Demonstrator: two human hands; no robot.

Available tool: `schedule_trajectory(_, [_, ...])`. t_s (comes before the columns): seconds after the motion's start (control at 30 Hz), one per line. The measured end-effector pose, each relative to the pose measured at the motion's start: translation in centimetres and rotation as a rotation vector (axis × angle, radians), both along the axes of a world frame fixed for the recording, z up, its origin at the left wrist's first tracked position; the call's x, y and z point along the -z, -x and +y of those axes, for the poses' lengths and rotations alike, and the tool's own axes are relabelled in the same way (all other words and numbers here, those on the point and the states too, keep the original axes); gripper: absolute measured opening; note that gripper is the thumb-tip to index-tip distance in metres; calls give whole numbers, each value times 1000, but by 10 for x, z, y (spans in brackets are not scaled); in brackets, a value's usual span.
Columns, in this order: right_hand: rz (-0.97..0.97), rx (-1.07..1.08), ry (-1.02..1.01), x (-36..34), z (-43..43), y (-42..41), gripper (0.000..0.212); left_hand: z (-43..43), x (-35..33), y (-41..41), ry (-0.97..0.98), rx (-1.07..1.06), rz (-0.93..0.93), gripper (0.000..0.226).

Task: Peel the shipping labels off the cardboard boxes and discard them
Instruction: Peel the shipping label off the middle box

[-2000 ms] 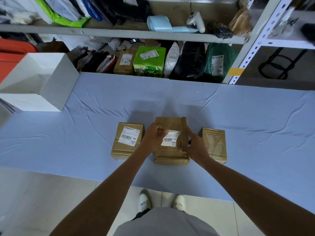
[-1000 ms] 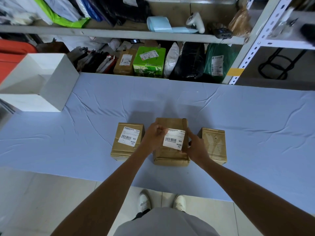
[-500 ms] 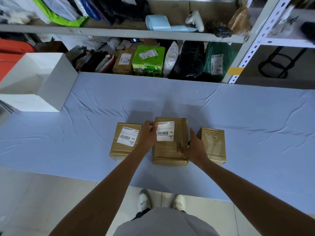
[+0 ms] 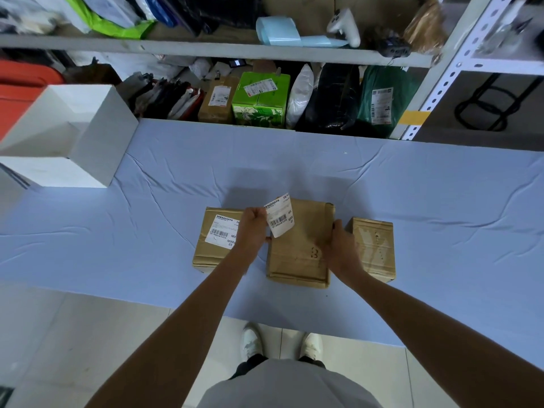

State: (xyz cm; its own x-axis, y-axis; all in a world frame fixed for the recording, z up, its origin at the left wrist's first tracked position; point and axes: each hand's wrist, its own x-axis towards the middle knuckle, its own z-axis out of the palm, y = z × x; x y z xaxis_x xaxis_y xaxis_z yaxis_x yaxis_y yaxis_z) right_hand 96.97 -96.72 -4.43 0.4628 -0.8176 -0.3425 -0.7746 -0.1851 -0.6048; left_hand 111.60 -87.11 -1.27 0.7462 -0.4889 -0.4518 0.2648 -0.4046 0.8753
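Three cardboard boxes stand in a row near the front edge of the blue-covered table. My left hand [image 4: 252, 228] pinches a white shipping label [image 4: 280, 217] lifted off the top of the middle box [image 4: 297, 254]; the label hangs over the box's left edge. My right hand [image 4: 338, 245] presses on the right side of the middle box. The left box [image 4: 212, 254] carries a stuck white label [image 4: 224, 234] on its top. The right box [image 4: 375, 248] shows a bare top.
An open white box [image 4: 97, 136] sits at the table's back left. Behind the table [image 4: 412, 201], metal shelves [image 4: 235, 51] hold a green box [image 4: 260, 101], bags and parcels. The table's front edge runs just below the boxes, with floor and my shoes beneath.
My left hand has peeled the label off the middle box, drawing it up and to the left. My right hand has stayed on the box's right side.
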Motion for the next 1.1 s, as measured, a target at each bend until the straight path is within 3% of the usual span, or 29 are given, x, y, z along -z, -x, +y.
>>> schedule_trajectory(0.03, [-7,23,17,-1,-3,0,13,0,1,-1,7,-7,37,21])
schedule_trajectory(0.1, [14,41,34,-2,-6,0,17,0,1,1,30,-24,108,21])
schedule_trajectory(0.13, [32,32,16,-3,-7,-1,31,0,1,2,39,-27,126,24])
schedule_trajectory(0.23, [151,-28,-50,-9,-1,-4,100,-1,1,5,61,-23,145,29])
schedule_trajectory(0.3, [202,-43,-8,-9,3,-4,119,-1,0,5,52,-16,142,26])
schedule_trajectory(0.37, [209,-32,44,-7,4,-5,110,0,0,4,38,-4,132,21])
schedule_trajectory(0.47, [161,-5,92,-5,0,-7,55,2,-2,2,46,-13,125,25])
schedule_trajectory(0.53, [139,1,98,-8,-3,-6,34,3,-2,2,65,-14,126,26])
schedule_trajectory(0.63, [119,15,55,-13,-2,-9,41,3,-1,3,55,8,102,20])
schedule_trajectory(0.8, [187,10,-11,-17,4,-15,111,3,2,4,40,35,84,22])
schedule_trajectory(0.87, [207,-8,7,-14,6,-16,121,3,4,4,16,49,63,24])
schedule_trajectory(0.93, [211,-4,39,-10,5,-17,105,4,4,4,3,76,33,23])
schedule_trajectory(1.03, [171,35,53,-9,-1,-17,54,6,5,4,0,108,-3,21])
schedule_trajectory(1.1, [158,31,63,-8,-3,-16,40,9,9,3,15,140,-29,21])
